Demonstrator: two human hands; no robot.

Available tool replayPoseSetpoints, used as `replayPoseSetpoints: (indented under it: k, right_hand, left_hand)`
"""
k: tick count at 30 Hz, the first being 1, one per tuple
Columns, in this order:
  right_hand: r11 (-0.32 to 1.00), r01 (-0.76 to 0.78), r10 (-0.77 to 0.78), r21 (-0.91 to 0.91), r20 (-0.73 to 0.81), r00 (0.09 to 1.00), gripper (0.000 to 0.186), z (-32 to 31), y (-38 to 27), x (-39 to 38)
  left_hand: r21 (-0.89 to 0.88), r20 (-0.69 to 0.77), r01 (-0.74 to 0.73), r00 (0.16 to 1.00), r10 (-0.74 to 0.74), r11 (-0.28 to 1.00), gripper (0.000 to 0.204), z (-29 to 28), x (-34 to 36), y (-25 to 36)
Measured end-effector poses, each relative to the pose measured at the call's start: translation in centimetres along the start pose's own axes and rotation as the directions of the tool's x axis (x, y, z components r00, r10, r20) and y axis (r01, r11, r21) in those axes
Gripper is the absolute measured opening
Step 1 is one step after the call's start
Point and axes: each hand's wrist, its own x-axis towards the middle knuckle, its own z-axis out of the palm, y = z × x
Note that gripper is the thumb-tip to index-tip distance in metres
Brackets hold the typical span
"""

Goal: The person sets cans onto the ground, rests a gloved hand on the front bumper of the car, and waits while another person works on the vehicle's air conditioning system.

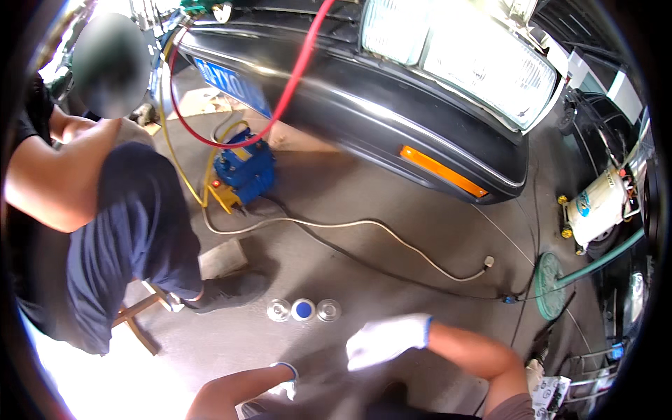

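Three small, round, silvery metal cans (pixel 303 310), the middle one blue-topped, are lined up on the grey floor (pixel 234 343) near the white-gloved right hand (pixel 386 341) and left hand (pixel 289 385) — either's grip cannot be told. They could be toppled by a careless sweep.

Blown-out glare at lower left

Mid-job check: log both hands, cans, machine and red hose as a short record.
cans: three in a row on the floor, middle top blue
left hand: gloved, below the cans in view; hold unclear
right hand: gloved, lower right of the cans; hold unclear
machine: blue and yellow, near the bumper
red hose: crosses in front of the bumper
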Motion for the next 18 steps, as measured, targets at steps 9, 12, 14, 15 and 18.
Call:
replayPoseSetpoints:
  k: [9,12,14,15,18]
  right_hand:
    - [0.546,-0.407,-0.564,-0.732,-0.681,0.467,0.02,-24.1,-6.0,-14.5]
    - [0.52,-0.456,-0.472,-0.722,-0.688,0.551,0.034,-27.5,-3.7,-16.4]
    - [0.558,-0.451,-0.25,-0.697,-0.66,0.709,0.044,-28.1,-3.9,-17.1]
    - [0.574,-0.396,-0.293,-0.717,-0.631,0.718,0.046,-28.2,-3.1,-17.2]
    - [0.644,-0.32,-0.292,-0.695,-0.61,0.736,0.053,-28.9,-3.1,-17.9]
  left_hand:
    - [0.264,-0.061,-0.247,0.96,0.272,0.932,0.054,-0.3,-3.3,9.5]
    - [0.351,-0.223,-0.168,0.94,0.257,0.921,0.055,-2.1,-9.0,10.2]
    - [0.315,-0.431,0.041,0.896,0.104,0.948,0.055,-2.6,-14.7,10.6]
    - [0.293,-0.456,0.085,0.888,0.061,0.952,0.055,-2.7,-16.6,10.5]
    - [0.063,-0.699,0.036,0.715,0.018,0.997,0.056,-0.3,-19.1,10.9]
